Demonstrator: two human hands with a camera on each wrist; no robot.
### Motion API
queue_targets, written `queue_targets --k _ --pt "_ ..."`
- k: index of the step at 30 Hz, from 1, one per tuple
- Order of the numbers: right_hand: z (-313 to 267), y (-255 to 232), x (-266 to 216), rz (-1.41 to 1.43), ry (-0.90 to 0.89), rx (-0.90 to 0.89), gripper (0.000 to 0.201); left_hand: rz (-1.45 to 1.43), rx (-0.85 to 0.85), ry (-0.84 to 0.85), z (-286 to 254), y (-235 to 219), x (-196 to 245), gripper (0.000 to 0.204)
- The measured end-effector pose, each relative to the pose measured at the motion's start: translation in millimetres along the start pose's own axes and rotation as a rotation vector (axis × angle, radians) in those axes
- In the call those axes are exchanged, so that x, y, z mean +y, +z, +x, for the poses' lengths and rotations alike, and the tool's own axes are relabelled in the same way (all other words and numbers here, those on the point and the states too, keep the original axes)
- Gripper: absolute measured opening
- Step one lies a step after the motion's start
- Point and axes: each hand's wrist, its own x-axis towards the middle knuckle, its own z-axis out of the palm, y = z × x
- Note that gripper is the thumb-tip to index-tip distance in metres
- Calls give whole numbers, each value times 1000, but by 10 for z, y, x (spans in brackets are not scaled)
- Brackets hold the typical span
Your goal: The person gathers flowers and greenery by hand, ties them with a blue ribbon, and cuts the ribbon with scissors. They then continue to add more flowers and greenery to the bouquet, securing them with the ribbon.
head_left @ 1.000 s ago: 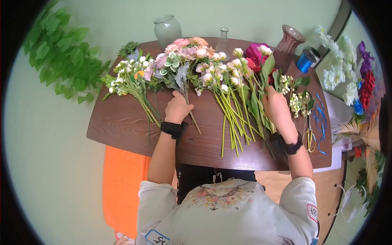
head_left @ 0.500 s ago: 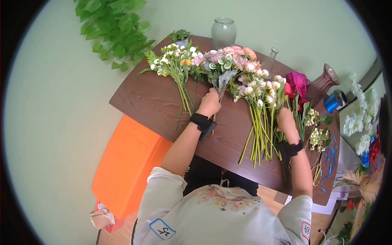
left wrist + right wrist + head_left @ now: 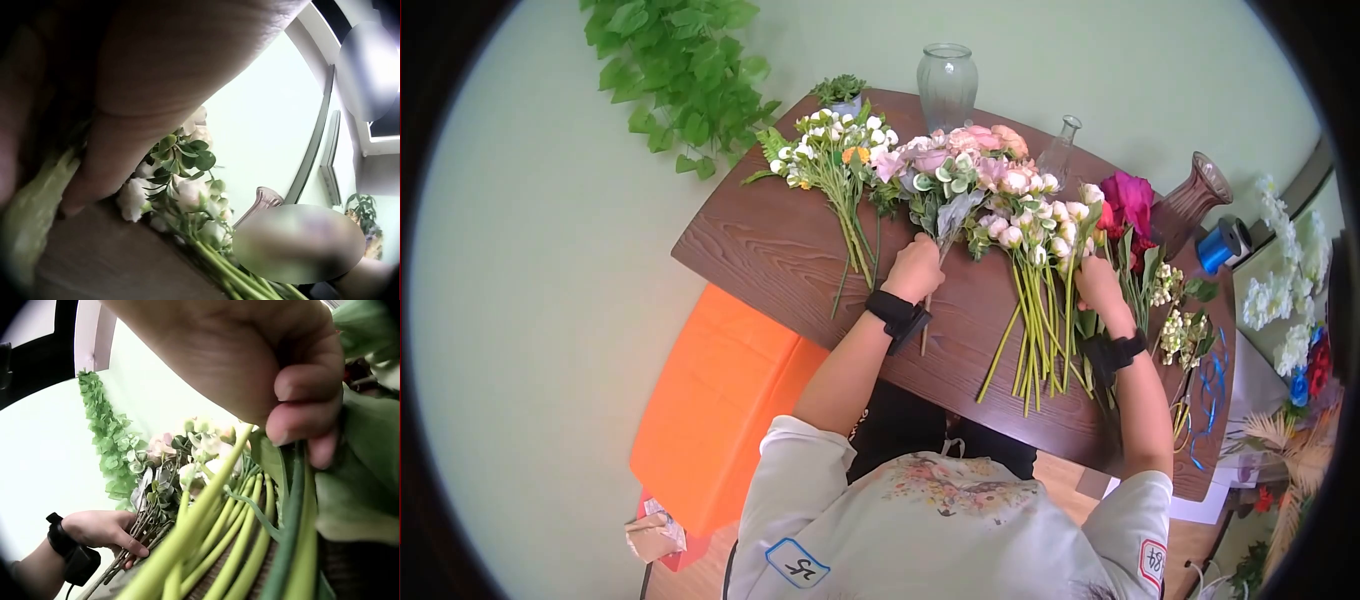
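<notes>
My left hand grips the thin brown stems of a pink-flowered bunch with grey-green leaves. The right wrist view shows this hand with its fingers round the stems. My right hand is at the right side of the white roses, whose long green stems fan toward the table's front edge. Seen from the right wrist, its curled fingers pinch a green stem beside broad leaves.
White daisy-like flowers lie at the left. Behind stand a potted succulent, a clear vase, a glass bottle and a pinkish vase. Blue ribbon spool, berry sprigs and scissors are at the right.
The head view has turned, shifting the table within it. The left hand and pink bunch have come slightly nearer the body. The right hand has moved down from the leaves by the red flowers.
</notes>
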Motion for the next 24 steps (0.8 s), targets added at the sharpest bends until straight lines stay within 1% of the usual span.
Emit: queue_targets --k 1,2,3,4,5,6,7,8,9,11,12,13,15,16,17,18,19,20,24 --pt "-1 5 -1 -6 0 -1 22 43 17 28 -8 -4 -15 40" --pt "0 -33 1 48 24 -25 23 45 20 33 -12 -18 -30 40" --pt "-35 -102 -33 50 27 -18 23 138 87 63 -48 -65 -6 44" --pt "-84 -188 -81 73 23 -51 25 231 153 98 -93 -144 57 49" --pt "-110 -255 -95 97 21 -82 27 233 154 114 -130 -239 130 49" --pt "-109 -304 -75 38 39 -80 32 256 129 68 -190 -389 261 49" --pt "-121 -370 -71 42 48 -60 32 278 106 24 -222 -492 352 49" --pt "-148 -450 -90 17 21 -42 31 270 146 89 -225 -529 388 41" --pt "-180 -533 -123 -9 -5 -24 30 272 149 110 -208 -558 454 41" --pt "-250 -690 -209 45 7 33 28 120 108 285 -186 -614 602 38" --pt "-260 -757 -231 133 -41 82 27 44 72 356 -180 -627 726 34" --pt "-269 -815 -254 218 -90 131 25 45 71 371 -135 -592 800 34" --pt "-276 -883 -245 203 -81 178 24 -33 26 531 -24 -496 927 32" --pt "-248 -866 -189 182 -93 245 24 4 45 628 59 -407 949 32" --pt "-208 -843 -120 159 -105 313 25 3 47 651 110 -340 999 32" --pt "-159 -785 -10 91 -147 396 24 27 -8 620 145 -277 1057 33" --pt "-204 -798 -70 168 -29 388 28 52 -61 589 159 -251 1137 34" --pt "-201 -779 -51 144 -29 388 27 20 -120 571 165 -242 1218 34" --pt "-168 -700 16 69 -38 361 26 19 -178 630 291 -95 1262 38"
